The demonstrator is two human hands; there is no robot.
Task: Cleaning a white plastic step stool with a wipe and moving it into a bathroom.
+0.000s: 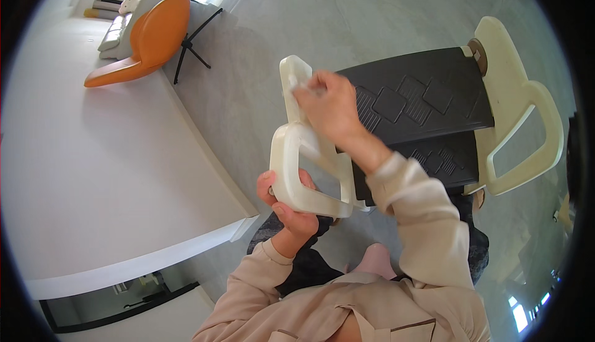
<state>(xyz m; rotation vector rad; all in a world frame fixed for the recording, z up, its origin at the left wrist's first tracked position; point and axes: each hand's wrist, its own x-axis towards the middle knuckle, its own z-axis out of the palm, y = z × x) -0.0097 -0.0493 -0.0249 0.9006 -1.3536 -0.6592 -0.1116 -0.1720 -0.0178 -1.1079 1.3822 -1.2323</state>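
Note:
A step stool with cream plastic side frames and dark ribbed plastic steps stands before me. My left hand grips the lower corner of the near side frame's looped handle, thumb in front and fingers around it. At the upper part of that same side frame is my right hand, its fingers bent together over the cream plastic; it is blurred, and a small whitish thing may be between the fingertips. The far side frame rises at the right, with a brown round part at its joint with the upper step.
A white surface with a raised edge fills the left side. Beyond it are an orange chair on black legs and a grey sofa. Below me is a pink rounded object between my legs. Grey floor surrounds the stool.

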